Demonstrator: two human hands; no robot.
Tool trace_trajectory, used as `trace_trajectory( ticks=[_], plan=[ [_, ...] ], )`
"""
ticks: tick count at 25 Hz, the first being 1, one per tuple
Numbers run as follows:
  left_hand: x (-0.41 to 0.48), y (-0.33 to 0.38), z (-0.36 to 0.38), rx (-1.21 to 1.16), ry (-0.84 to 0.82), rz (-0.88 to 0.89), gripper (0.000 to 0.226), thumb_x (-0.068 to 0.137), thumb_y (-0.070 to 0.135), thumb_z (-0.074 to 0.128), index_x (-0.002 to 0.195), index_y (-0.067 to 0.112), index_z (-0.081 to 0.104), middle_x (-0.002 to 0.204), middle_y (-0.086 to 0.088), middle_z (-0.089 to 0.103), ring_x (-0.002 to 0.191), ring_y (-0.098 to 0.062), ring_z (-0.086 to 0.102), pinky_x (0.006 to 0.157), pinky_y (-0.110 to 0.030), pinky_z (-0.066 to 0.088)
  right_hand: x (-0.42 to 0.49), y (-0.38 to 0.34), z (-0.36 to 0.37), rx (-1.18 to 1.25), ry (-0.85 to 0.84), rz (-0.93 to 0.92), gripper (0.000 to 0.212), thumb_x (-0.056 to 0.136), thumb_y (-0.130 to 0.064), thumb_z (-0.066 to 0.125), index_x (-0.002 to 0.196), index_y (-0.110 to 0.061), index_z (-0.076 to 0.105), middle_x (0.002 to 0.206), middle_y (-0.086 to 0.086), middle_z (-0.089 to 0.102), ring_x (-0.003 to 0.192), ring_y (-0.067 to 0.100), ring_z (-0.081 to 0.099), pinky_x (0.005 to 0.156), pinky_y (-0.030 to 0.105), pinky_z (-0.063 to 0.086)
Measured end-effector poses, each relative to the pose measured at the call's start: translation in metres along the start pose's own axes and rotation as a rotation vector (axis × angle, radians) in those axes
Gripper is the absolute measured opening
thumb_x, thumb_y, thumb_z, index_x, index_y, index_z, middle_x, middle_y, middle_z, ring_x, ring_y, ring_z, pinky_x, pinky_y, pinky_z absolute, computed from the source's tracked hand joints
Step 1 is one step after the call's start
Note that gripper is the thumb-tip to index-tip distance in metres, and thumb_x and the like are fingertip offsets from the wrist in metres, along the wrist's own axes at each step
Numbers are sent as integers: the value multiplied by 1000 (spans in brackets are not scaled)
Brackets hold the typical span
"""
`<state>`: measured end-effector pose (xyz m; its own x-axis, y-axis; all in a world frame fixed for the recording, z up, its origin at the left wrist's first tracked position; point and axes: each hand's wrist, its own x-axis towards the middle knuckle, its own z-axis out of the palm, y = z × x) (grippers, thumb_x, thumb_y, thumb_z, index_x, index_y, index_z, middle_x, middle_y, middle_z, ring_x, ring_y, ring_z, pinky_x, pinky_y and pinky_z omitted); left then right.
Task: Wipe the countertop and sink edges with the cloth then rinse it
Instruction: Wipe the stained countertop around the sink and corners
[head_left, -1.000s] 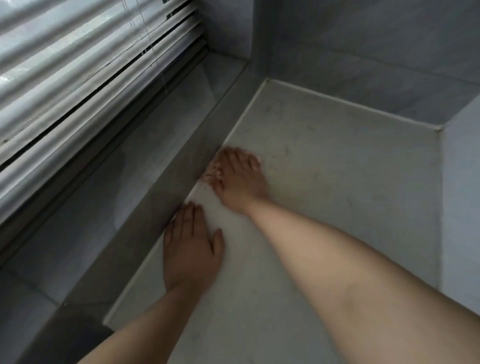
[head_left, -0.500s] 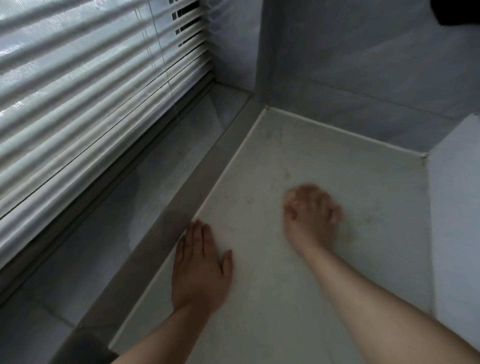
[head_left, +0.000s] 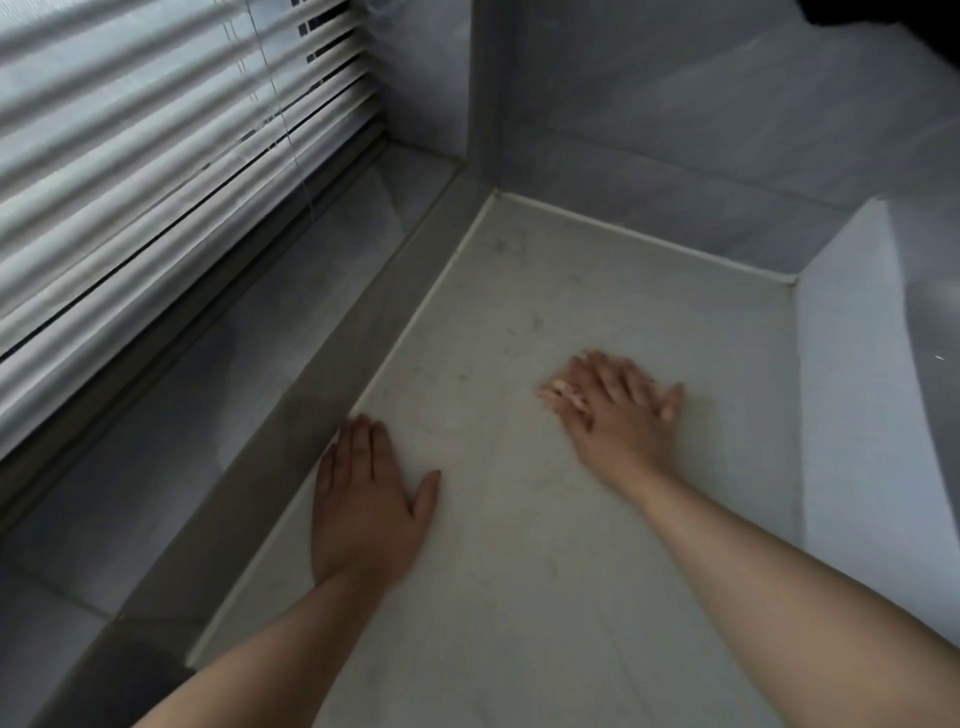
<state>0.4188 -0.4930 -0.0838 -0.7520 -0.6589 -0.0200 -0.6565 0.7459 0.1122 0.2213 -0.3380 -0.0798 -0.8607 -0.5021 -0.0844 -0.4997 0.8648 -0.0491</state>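
Now left hand (head_left: 366, 499) and right hand (head_left: 618, 421) lie flat on countertop (head_left: 519, 597).

Slatted blinds (head_left: 156, 171) above grey sill (head_left: 218, 415), tiled wall (head_left: 701, 104)

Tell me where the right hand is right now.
In the head view, the right hand lies flat on the pale countertop, right of centre, between the left hand at the window-side edge and the white panel on the right.

Pale countertop (head_left: 519, 597) (faintly smudged) under left hand (head_left: 369, 499) and right hand (head_left: 618, 421)
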Motion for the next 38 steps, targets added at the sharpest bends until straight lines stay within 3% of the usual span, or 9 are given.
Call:
trace_trajectory(
  ticks=[7, 13, 16, 18, 22, 25, 30, 32, 38],
  plan=[
    [1, 1, 4, -14, 49, -16, 81, 83, 54, 22, 132, -7, 44, 137, -25, 46, 130, -36, 41, 106, -35, 12, -33, 37, -3, 86, -17, 386, 60, 94, -53, 22, 149, -29, 15, 159, -2, 10, 145, 26, 6, 114, 55, 4],
    [2, -1, 8, -57, 86, 3, 73, 85, 43, 22, 129, -9, 46, 135, -27, 46, 127, -39, 43, 107, -41, 24, -43, -93, 11, 140, 24, -214, 63, 84, -57, 13, 144, -39, 27, 158, -4, 16, 144, 27, 11, 113, 49, -2],
    [2, -4, 5, -30, 82, 87, 66, 85, 42, 25, 128, -1, 52, 134, -23, 49, 125, -37, 46, 104, -50, 32, -52, -64, 19, 89, 125, -341, 53, 87, -47, 24, 133, -36, 47, 147, -3, 41, 134, 28, 39, 112, 46, 14],
    [-1, -4, 5, 46, 57, 250, 62, 84, 48, 30, 130, 13, 53, 137, -13, 50, 126, -32, 47, 102, -54, 30, -61, -13, 25, 64, 207, -181, 49, 87, -43, 29, 128, -34, 53, 141, -3, 49, 128, 29, 47, 107, 41, 19],
    [1, -4, 4, 143, 4, 389, 65, 82, 63, 27, 135, 30, 46, 141, -2, 47, 131, -29, 41, 103, -49, 17, -66, 87, 13, 11, 139, 286, 69, 84, -53, 6, 139, -29, 38, 151, 3, 32, 135, 31, 30, 112, 47, 18],
    [1, -4, 4, 151, -45, 350, 75, 82, 69, 16, 143, 30, 33, 150, 0, 33, 139, -25, 27, 108, -47, 5, -72, 59, 13, 67, 173, 471, 77, 81, -55, 4, 139, -21, 42, 148, 14, 35, 135, 36, 31, 113, 48, 14],
    [1, -3, 5, 94, -37, 279, 92, 72, 74, -9, 149, 26, 9, 157, -5, 8, 144, -23, 0, 111, -39, -9, -100, -55, 24, 95, 232, -207, 48, 88, -43, 33, 125, -26, 59, 136, 6, 55, 125, 32, 50, 106, 47, 22],
    [0, -1, 1, 56, -34, 251, 88, 73, 68, -6, 149, 25, 8, 157, -4, 7, 144, -22, -1, 113, -39, -7, -91, -31, 26, 89, 224, -266, 47, 88, -41, 33, 125, -28, 59, 136, 3, 55, 123, 31, 52, 105, 45, 23],
    [5, -12, -9, -64, -141, 301, 89, 70, 59, -11, 149, 22, 8, 157, 1, 3, 144, -15, -2, 113, -29, -6, -84, 19, 23, 91, 256, 245, 57, 89, -42, 23, 128, -18, 56, 141, 12, 48, 129, 37, 42, 108, 47, 22]
  ],
)
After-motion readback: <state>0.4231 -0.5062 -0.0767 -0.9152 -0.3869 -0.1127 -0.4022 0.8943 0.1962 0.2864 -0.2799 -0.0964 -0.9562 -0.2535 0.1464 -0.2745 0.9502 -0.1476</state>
